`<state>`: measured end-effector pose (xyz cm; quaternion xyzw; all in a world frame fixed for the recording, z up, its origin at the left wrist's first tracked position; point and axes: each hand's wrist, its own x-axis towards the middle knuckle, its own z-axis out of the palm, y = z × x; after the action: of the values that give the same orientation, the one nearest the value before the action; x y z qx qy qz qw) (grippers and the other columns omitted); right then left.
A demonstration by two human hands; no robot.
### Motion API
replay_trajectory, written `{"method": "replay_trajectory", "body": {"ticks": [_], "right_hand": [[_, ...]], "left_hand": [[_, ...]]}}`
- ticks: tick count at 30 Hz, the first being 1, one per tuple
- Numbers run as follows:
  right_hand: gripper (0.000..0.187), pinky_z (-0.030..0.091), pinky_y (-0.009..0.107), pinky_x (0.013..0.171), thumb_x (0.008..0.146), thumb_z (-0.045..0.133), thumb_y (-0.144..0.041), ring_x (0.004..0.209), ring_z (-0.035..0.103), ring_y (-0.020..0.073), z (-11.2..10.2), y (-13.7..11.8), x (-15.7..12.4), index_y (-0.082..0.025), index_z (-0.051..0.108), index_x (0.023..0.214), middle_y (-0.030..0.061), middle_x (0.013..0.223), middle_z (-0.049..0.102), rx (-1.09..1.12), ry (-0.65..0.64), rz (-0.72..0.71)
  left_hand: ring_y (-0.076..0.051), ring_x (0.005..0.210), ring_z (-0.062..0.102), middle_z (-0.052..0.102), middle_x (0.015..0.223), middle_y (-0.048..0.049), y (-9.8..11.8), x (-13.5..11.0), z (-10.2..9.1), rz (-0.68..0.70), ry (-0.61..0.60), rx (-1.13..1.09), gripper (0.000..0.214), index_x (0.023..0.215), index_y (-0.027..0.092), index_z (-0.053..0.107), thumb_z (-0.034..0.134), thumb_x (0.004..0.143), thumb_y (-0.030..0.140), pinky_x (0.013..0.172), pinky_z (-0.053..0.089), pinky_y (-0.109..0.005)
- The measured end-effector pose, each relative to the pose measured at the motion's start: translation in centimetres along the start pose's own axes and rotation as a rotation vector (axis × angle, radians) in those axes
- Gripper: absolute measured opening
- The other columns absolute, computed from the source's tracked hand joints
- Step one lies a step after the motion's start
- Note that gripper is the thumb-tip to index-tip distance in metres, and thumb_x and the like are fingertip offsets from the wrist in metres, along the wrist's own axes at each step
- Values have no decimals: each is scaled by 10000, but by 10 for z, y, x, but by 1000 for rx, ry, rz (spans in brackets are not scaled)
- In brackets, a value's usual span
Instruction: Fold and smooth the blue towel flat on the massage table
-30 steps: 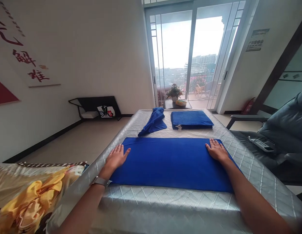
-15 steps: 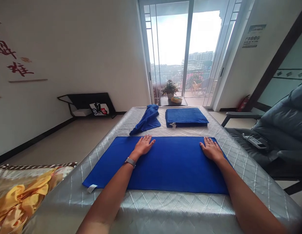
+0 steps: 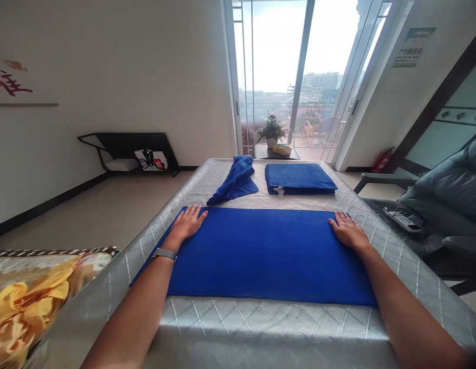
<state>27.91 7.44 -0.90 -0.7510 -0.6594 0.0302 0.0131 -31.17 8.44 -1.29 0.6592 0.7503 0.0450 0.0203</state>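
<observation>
A blue towel lies spread flat across a silver quilted table cover. My left hand rests flat on the towel's far left corner, fingers stretched out and palm down; a watch band circles that wrist. At the far right corner my right hand also lies flat, its fingertips at the towel's far edge. Beyond the towel, a crumpled blue towel sits on the left. Beside it is a stack of folded blue towels with a white label showing.
A grey armchair stands close on the right with a white power strip on it. Yellow cloth is heaped at the lower left. Past the far end are a potted plant and a sliding glass door.
My left hand has slid left across the towel to its far left corner. My right hand stays at the right corner. The view has shifted slightly.
</observation>
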Motion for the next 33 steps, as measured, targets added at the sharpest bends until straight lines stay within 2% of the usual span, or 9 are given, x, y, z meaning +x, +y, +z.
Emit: {"method": "replay_trajectory", "body": {"ticks": [8, 12, 15, 20, 22, 25, 27, 29, 33], "right_hand": [[742, 192, 467, 1266, 1035, 132, -496, 1562, 190, 255, -2, 8, 4, -63, 230, 1629, 122, 1696, 215, -9, 28, 57], [698, 176, 501, 1262, 1037, 162, -407, 1549, 230, 304, -11, -5, 0, -12, 315, 1592, 167, 1671, 270, -98, 78, 104], [659, 176, 478, 1262, 1039, 172, -363, 1549, 236, 286, -18, -48, -5, -36, 365, 1577, 176, 1652, 316, -126, 122, -24], [671, 133, 377, 1272, 1060, 132, -452, 1561, 199, 202, -17, -171, -23, -122, 306, 1617, 91, 1678, 277, -42, 68, -370], [691, 116, 352, 1272, 1062, 127, -474, 1566, 172, 194, -13, -212, -30, -101, 282, 1623, 90, 1687, 245, 13, 20, -462], [707, 107, 366, 1272, 1064, 108, -497, 1570, 152, 197, -7, -239, -33, -101, 252, 1631, 91, 1695, 210, 52, -49, -467], [708, 87, 372, 1275, 1063, 99, -511, 1573, 127, 188, -3, -231, -30, -122, 228, 1639, 77, 1702, 185, 49, -72, -442], [708, 76, 368, 1276, 1059, 102, -520, 1575, 105, 179, -2, -204, -24, -137, 210, 1645, 64, 1708, 162, 32, -77, -399], [707, 99, 378, 1276, 1050, 122, -507, 1575, 109, 187, -2, -117, -8, -131, 207, 1644, 75, 1709, 163, -21, -57, -241]], "left_hand": [[-285, 1555, 218, 257, 1674, -146, -9, -2, 0, -112, 65, -40, 740, 1603, 127, 319, 198, 1038, 590, 1264, 178, -472], [-303, 1549, 235, 265, 1670, -154, -8, -4, 2, -120, 106, -79, 761, 1592, 135, 352, 206, 1027, 624, 1254, 196, -496], [-299, 1549, 236, 273, 1670, -151, -6, -4, 3, -125, 120, -97, 774, 1591, 131, 354, 200, 1022, 633, 1258, 178, -483], [-295, 1549, 237, 284, 1669, -137, -5, -4, 2, -122, 130, -102, 764, 1590, 135, 357, 210, 1022, 625, 1262, 168, -471], [-292, 1550, 232, 277, 1669, -144, -4, -5, 2, -124, 127, -102, 756, 1591, 133, 354, 218, 1026, 616, 1261, 169, -471], [-291, 1553, 224, 262, 1673, -154, -5, -5, 0, -126, 113, -109, 762, 1595, 127, 343, 222, 1026, 619, 1263, 162, -468], [-292, 1553, 223, 258, 1676, -151, -5, -4, 1, -128, 105, -110, 766, 1596, 133, 341, 216, 1024, 626, 1263, 160, -471], [-289, 1554, 221, 261, 1677, -146, -6, -3, 3, -125, 111, -104, 766, 1595, 135, 345, 210, 1023, 627, 1264, 157, -470], [-287, 1551, 233, 282, 1671, -135, -7, -2, 7, -124, 148, -93, 756, 1594, 149, 352, 215, 1022, 624, 1262, 169, -476]]}}
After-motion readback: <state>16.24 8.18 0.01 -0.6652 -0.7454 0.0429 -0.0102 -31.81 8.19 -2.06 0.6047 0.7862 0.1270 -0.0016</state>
